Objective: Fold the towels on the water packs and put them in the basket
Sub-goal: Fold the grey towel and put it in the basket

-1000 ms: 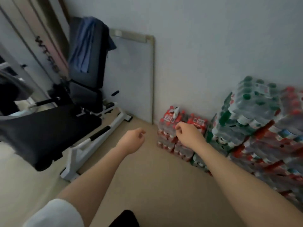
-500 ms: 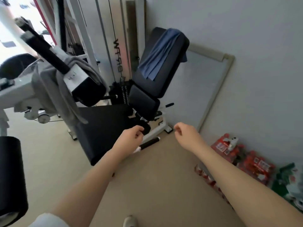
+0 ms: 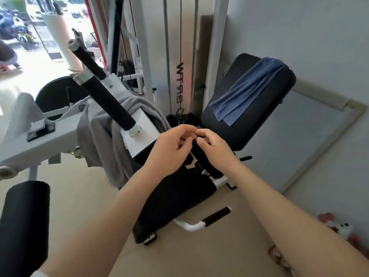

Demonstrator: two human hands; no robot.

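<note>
View has swung off the water packs (image 3: pixel 337 230) to lower right; both hands, left (image 3: pixel 169 150) and right (image 3: pixel 214 146), meet mid-frame, grips loosely curled, empty; no towel fetched yet.

Left arm: bare forearm enters from about 7 o'clock and rises toward the centre; a sliver of white sleeve shows at the bottom edge.
Left hand (image 3: pixel 169 148): back of the hand faces the camera, fingers curled inward, thumb side uppermost; nothing visible in its grip.
Right arm: bare forearm enters from about 4 o'clock and runs up toward the centre, the wrist roughly straight.
Right hand (image 3: pixel 214 145): fingers loosely bent, tips aimed at 10 o'clock toward the left hand; holds nothing visible.
Hands together: just beside each other at mid-frame, fingertips nearly meeting; actual contact cannot be told.
</note>
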